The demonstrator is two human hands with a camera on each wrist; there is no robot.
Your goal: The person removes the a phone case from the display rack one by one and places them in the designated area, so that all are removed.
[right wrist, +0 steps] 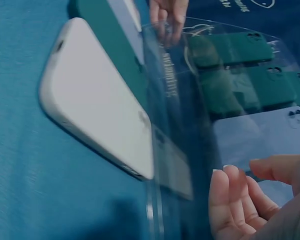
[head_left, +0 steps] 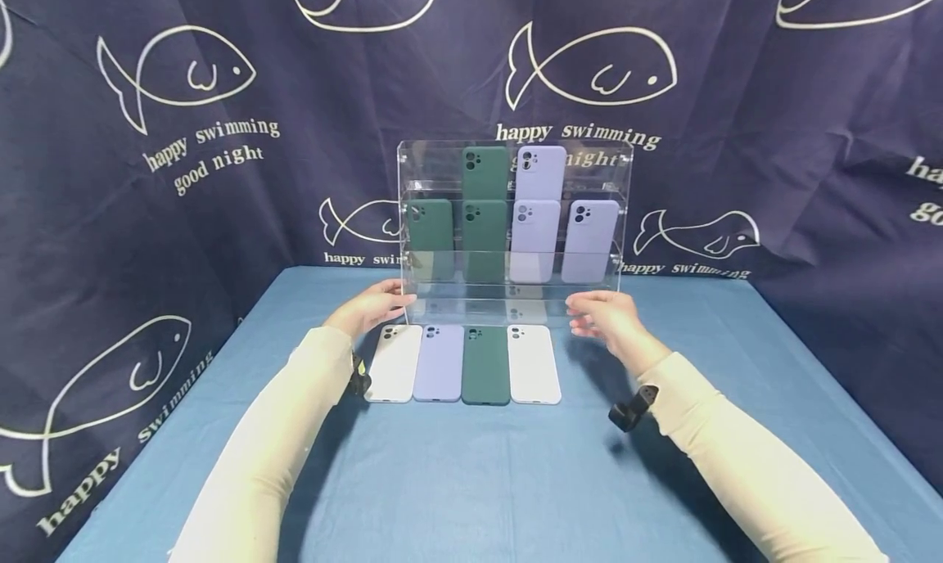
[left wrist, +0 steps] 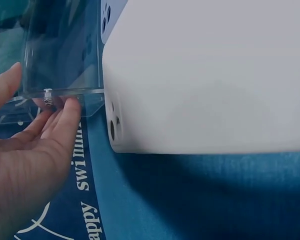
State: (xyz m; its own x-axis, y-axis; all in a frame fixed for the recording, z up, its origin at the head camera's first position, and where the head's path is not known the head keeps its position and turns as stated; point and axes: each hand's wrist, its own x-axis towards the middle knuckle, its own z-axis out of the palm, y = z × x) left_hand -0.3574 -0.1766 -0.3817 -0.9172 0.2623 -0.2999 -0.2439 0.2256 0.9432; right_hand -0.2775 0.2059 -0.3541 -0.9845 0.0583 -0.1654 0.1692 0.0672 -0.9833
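A clear acrylic display stand stands on the table. In it are green phone cases on the left and lilac phone cases on the right. At its lower left side is my left hand; in the left wrist view its fingers reach the stand's side edge, the thumb raised apart from them. My right hand is by the lower right corner, fingers loosely bent, with a gap below the thumb in the right wrist view. Whether it touches the stand I cannot tell.
In front of the stand lies a row of cases: a white case, a lilac case, a green case and another white case. Blue cloth covers the table. Behind hangs a navy fish-print curtain.
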